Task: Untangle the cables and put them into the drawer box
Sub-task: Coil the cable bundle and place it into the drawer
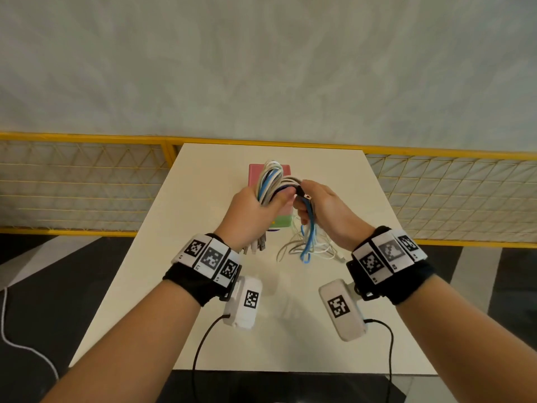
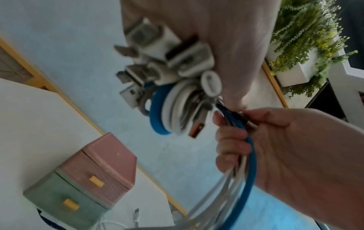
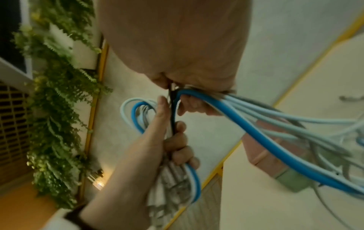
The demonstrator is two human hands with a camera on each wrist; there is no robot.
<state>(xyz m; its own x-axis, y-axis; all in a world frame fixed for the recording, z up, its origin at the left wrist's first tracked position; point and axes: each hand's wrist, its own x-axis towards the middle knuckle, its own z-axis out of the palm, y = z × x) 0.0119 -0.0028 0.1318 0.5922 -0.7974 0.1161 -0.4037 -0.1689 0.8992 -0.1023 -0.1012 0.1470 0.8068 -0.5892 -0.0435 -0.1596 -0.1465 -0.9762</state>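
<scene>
A bundle of white, grey and blue cables (image 1: 271, 181) is looped upward out of my left hand (image 1: 260, 203), which grips it in a fist above the table. Its USB plugs (image 2: 167, 54) stick out below the fist. My right hand (image 1: 305, 209) is close beside the left and grips several strands, among them a thick blue cable (image 1: 311, 234) that hangs down to a loose tangle (image 1: 308, 250) on the table. The drawer box (image 2: 94, 175), pink on top and green below with yellow handles, stands shut behind the hands, half hidden in the head view (image 1: 286, 170).
The white table (image 1: 261, 330) is narrow, with edges close on both sides. A yellow mesh fence (image 1: 87, 184) runs behind it. A white cord (image 1: 5, 330) lies on the dark floor at left. Green plants (image 3: 59, 124) hang on a wall nearby.
</scene>
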